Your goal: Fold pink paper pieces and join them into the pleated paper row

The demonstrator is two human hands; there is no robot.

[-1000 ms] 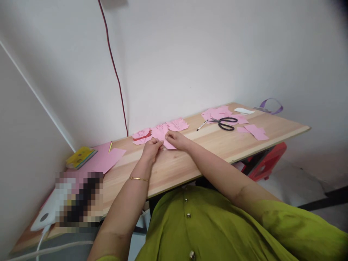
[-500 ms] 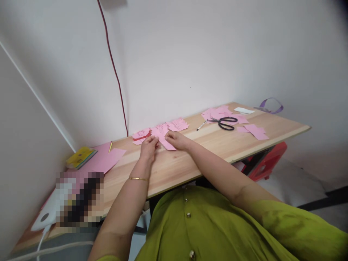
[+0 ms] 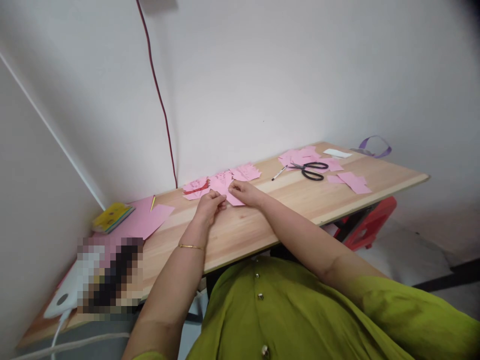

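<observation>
A piece of pink paper (image 3: 235,201) lies between my hands at the middle of the table, its upper part under the fingers. My left hand (image 3: 212,205) is closed, its fingertips pinched together at the paper's left edge. Curled over the top right of the same piece is my right hand (image 3: 243,193), with thumb and forefinger pinched on it. Just behind are pink cut-outs with jagged edges: a left one (image 3: 195,188) carrying a red strip, and a right one (image 3: 246,172) with faint drawn lines.
On the right lie black-handled scissors (image 3: 314,171), a pen (image 3: 279,173), a pile of pink pieces (image 3: 300,156) and a white strip (image 3: 337,153). Large pink sheets (image 3: 159,220), a yellow-covered pad (image 3: 112,216) and a white device (image 3: 63,297) with a cable are at left.
My left hand has shifted slightly right, its fingertips now closer to the right hand and over the paper's left edge. The right hand stays nearly in place.
</observation>
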